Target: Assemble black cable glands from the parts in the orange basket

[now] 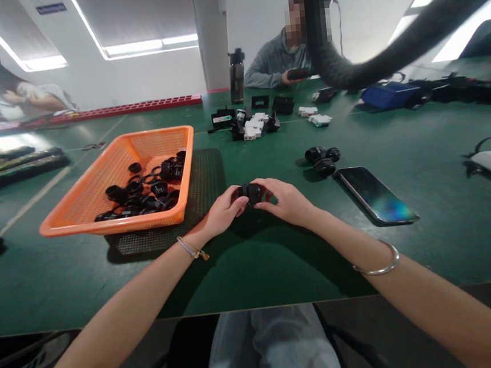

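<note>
Both of my hands meet over the green table, gripping one small black threaded-looking plastic fitting (254,193) from its two ends. My left hand (225,210) pinches its left end between thumb and fingers. On the other end, my right hand (284,199) has thumb and fingertips closed around the wider part. Left of my hands stands an orange plastic basket (73,206) with several loose black rings and fittings (144,201) inside. Beyond my right hand, a small cluster of black fittings (323,160) lies on the table.
A smartphone (375,194) lies right of my hands. Farther back are black and white parts (255,124), a dark bottle (237,76) and a blue item (388,96). A thick black hose (389,60) hangs across the upper right. A person (275,61) sits opposite.
</note>
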The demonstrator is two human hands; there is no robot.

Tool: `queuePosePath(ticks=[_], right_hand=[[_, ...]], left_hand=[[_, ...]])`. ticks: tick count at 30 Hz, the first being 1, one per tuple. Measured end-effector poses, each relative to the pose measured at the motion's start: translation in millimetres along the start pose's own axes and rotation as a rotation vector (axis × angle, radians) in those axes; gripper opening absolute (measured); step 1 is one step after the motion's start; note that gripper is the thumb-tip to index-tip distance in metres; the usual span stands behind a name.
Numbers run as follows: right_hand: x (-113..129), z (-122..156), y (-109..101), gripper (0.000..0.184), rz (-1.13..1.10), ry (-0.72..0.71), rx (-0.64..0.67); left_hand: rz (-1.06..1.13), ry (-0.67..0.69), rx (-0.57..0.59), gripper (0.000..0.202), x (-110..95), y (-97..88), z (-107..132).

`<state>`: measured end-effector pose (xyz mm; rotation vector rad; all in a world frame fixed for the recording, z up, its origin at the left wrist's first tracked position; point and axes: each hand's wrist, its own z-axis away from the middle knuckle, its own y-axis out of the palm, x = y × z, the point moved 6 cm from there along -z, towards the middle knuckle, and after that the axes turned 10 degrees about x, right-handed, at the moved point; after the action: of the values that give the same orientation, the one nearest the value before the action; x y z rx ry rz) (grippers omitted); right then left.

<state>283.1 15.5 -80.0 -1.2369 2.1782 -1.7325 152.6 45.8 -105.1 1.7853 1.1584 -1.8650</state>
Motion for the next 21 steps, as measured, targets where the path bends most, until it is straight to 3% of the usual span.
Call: queuePosePath(ticks=[9, 21], right_hand=[[5.0, 1.1, 0.2, 0.036, 0.033, -0.011, 0.007], [-2.4, 0.7, 6.9, 0.037, -0.430, 0.203, 0.005]], left_hand=[[-0.086, 0.053, 0.003, 0.019, -4.7, 1.5, 3.4], [-0.402, 0.026, -0.048, 0.031, -10.6, -3.1, 7.7]])
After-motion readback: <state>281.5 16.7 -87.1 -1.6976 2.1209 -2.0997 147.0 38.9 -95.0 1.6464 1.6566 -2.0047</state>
